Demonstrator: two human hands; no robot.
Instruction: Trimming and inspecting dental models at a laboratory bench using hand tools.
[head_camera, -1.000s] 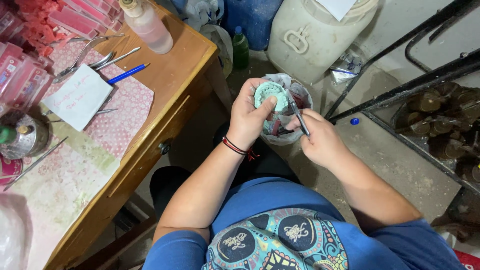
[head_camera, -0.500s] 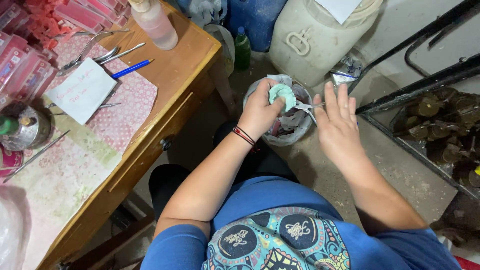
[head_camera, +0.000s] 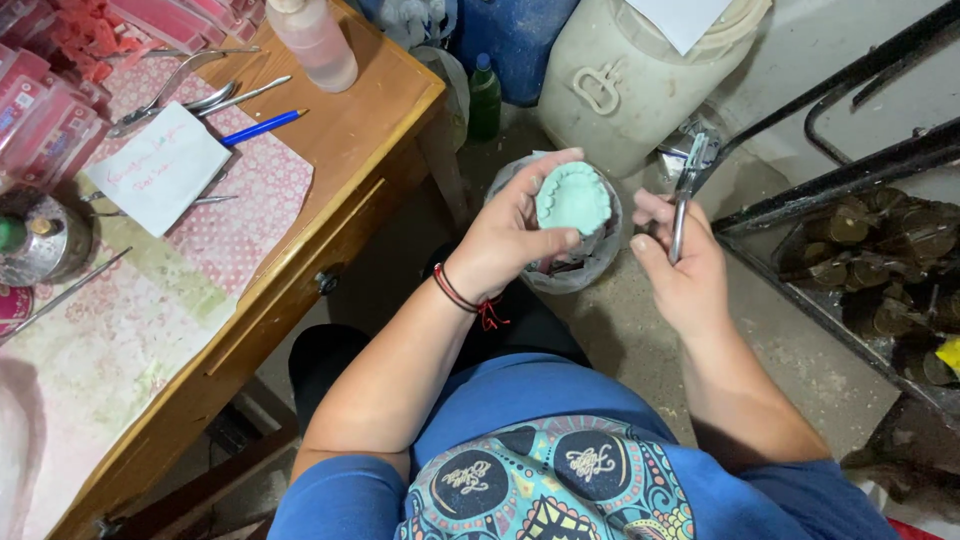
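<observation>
Green dental cast (head_camera: 572, 198) pinched in left hand (head_camera: 505, 240) over lined bin (head_camera: 560, 275); right hand (head_camera: 685, 270) grip pressed around metal knife (head_camera: 682, 200), mid-trim; next cut needs a steady cast.

Wooden desk (head_camera: 340, 150), gritty concrete floor (head_camera: 640, 330)

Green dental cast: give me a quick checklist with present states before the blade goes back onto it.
1. Green dental cast held firmly in the left hand, fingers wrapped round its edge: ok.
2. Tooth side of the cast facing up to the camera: ok.
3. Metal knife in the right hand, blade pointing up and apart from the cast: ok.
4. Bag-lined waste bin directly under the cast: ok.
5. Blade edge condition: cannot tell.
6. Spare tools and blue pen on the wooden table, apart from the hands: ok.
</observation>
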